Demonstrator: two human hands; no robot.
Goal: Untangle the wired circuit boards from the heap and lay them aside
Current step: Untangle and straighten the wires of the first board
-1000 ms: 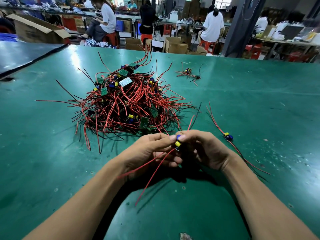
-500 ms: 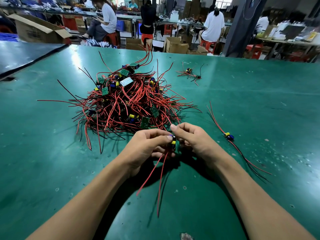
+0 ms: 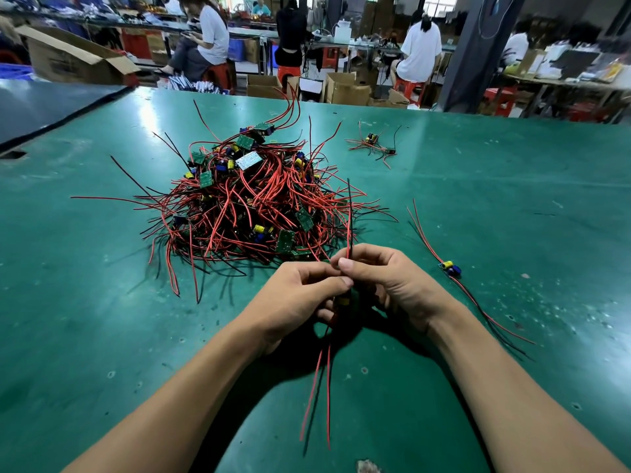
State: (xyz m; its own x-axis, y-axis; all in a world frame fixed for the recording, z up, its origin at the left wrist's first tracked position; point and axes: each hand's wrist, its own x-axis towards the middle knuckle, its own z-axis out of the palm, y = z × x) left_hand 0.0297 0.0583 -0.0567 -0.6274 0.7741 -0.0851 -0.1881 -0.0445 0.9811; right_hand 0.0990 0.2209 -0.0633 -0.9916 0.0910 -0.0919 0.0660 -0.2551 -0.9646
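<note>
A heap (image 3: 252,203) of small green circuit boards tangled in red and black wires sits on the green table (image 3: 512,216), just beyond my hands. My left hand (image 3: 300,295) and my right hand (image 3: 386,281) meet below the heap and together pinch one wired circuit board (image 3: 343,300), mostly hidden between the fingers. Its red and black wires hang down toward me and two more stick up past my right fingers. One separated board (image 3: 450,268) lies to the right with its wires stretched out.
A small cluster of wired boards (image 3: 372,141) lies farther back on the table. A dark table edge (image 3: 51,110) runs at the far left. People sit at benches with cardboard boxes (image 3: 345,88) beyond the table's far edge.
Both hands shifted slightly toward the heap and turned the held board; its wires swung from the left to hang straight down, and two wires now point upward.
</note>
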